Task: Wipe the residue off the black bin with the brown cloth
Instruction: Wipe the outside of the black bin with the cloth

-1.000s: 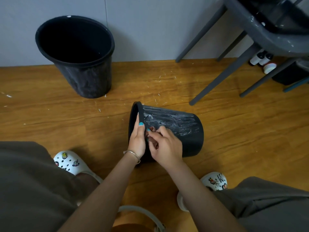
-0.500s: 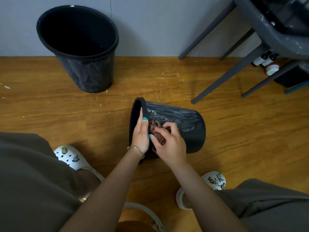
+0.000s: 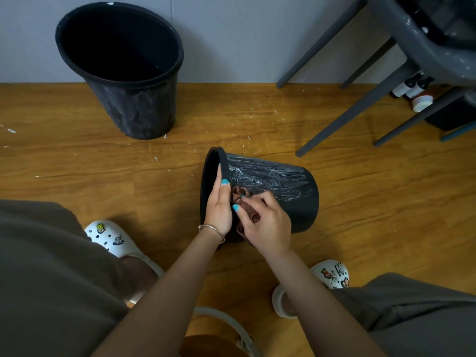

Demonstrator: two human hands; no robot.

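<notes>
Black bin [image 3: 278, 191] on side, left hand [image 3: 219, 204] gripping rim; right hand [image 3: 265, 222] bunching brown cloth [image 3: 238, 195] under fingertips. Risk: bin rolls under pressure, residue beyond fingers missed.

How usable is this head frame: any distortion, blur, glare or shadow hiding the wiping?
Head view: wide-angle bowing tilts the upright bin and the chair legs; focus sharp, no motion blur; soft even light, no glare; white residue reads clearly on the lying bin; brown cloth mostly hidden between left hand and right hand.
</notes>
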